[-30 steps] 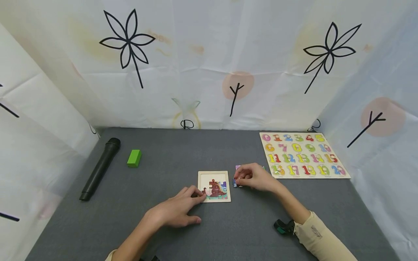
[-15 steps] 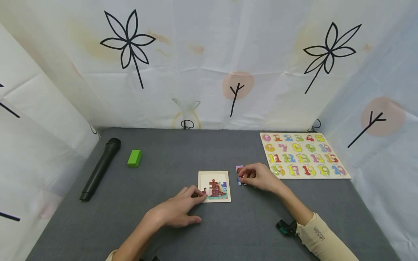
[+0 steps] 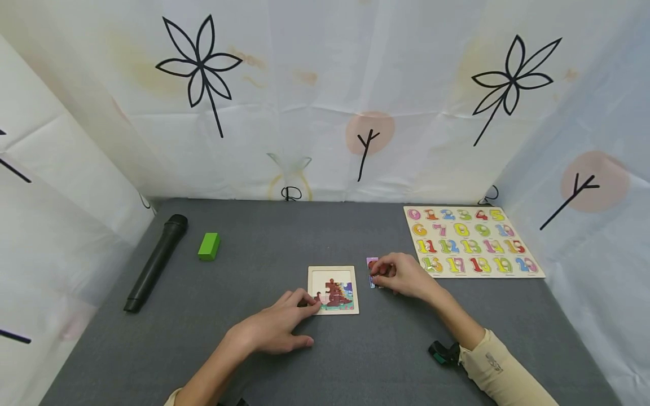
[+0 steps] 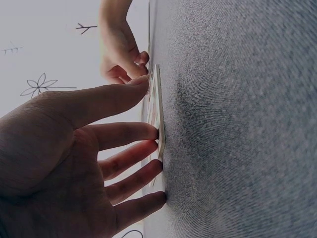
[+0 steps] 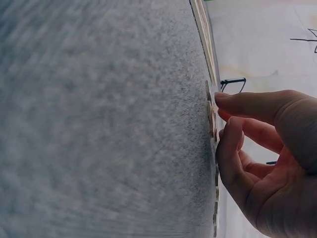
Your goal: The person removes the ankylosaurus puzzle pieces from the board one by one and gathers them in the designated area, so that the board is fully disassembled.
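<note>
A square wooden puzzle frame [image 3: 333,270] lies mid-table, partly filled with pieces showing a brown dinosaur. My left hand [image 3: 279,324] rests at its lower left corner, fingers spread and fairly straight; in the left wrist view the fingertips [image 4: 152,131] touch the frame's edge [image 4: 161,119]. Right of the frame, my right hand [image 3: 403,276] bends over small loose pieces [image 3: 372,261], partly hiding them. The right wrist view shows its thumb and curled forefinger [image 5: 229,141] at both ends of a small piece [image 5: 211,119], pinching it low over the table.
A number board [image 3: 474,242] lies at the back right. On the left are a black microphone [image 3: 156,262] and a green block [image 3: 209,246]. White patterned cloth [image 3: 325,101] hangs behind and at both sides of the grey table [image 3: 264,242].
My right hand has shifted slightly right, along with the blue-edged piece by its fingers, and more of the purple piece shows. My left hand and the frame have stayed put.
</note>
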Tool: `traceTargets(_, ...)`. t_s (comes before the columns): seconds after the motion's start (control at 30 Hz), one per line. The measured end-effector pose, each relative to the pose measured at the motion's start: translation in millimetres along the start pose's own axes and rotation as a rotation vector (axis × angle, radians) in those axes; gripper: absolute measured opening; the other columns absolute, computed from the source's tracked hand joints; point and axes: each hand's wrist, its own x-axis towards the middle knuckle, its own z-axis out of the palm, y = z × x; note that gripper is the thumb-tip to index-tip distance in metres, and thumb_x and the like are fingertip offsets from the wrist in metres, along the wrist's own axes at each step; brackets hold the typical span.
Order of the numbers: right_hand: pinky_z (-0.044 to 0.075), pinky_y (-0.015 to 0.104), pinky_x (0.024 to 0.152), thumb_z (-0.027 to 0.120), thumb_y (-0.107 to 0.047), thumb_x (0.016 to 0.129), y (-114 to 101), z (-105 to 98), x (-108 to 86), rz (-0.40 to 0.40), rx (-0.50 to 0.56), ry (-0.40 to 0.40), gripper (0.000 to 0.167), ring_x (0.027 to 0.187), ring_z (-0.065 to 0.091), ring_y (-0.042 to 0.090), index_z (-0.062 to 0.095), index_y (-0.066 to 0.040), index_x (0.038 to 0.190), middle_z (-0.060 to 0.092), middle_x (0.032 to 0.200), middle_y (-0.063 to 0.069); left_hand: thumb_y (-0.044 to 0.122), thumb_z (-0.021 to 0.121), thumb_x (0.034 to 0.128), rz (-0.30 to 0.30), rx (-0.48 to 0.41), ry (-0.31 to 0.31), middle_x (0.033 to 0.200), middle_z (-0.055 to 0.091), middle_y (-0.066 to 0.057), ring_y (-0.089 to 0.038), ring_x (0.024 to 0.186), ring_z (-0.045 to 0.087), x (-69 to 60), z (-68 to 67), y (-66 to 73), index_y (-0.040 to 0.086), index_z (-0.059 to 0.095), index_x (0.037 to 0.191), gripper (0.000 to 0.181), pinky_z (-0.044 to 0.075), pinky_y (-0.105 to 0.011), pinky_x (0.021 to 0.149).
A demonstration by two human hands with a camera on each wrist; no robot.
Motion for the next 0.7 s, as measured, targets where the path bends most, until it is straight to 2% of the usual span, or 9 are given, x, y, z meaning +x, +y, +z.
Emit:
traceTargets(0.23,0.050,0.027,0.050,0.082,-0.013,0.096,-9.5,4.7,4.4,-0.024,0.095,-0.056,0.010,0.050,0.056,0.006,0.079,-0.006,0.103,0.068,0.080,0.003,0.031,0.082,0.0981,-0.011,-0.003,-0.007,0.145,0.049,0.002,-0.022,0.133,0.047,2.3,-0.1,0.5,0.013,0.053,0.161,0.072,0.053,-0.047,0.107)
traceTargets(0.47,0.049,0.027,0.049,0.080,-0.013,0.098,-27.1,21.7,12.5,-0.041,0.198,-0.140,0.013,0.050,0.057,0.007,0.079,-0.005,0.108,0.070,0.082,0.006,0.032,0.081,0.0988,-0.013,-0.005,-0.014,0.145,0.049,0.002,-0.022,0.134,0.047,2.1,0.1,-0.5,0.012,0.053,0.161,0.071,0.053,-0.048,0.108)
traceTargets(0.7,0.049,0.025,0.051,0.082,-0.014,0.096,-41.8,38.1,22.5,-0.037,0.238,-0.168,0.014,0.053,0.059,0.012,0.079,-0.007,0.108,0.072,0.080,0.005,0.033,0.081,0.0988,-0.007,-0.002,-0.014,0.145,0.049,0.002,-0.022,0.132,0.047,3.0,-0.1,-0.7,0.013,0.054,0.161,0.071,0.054,-0.048,0.105)
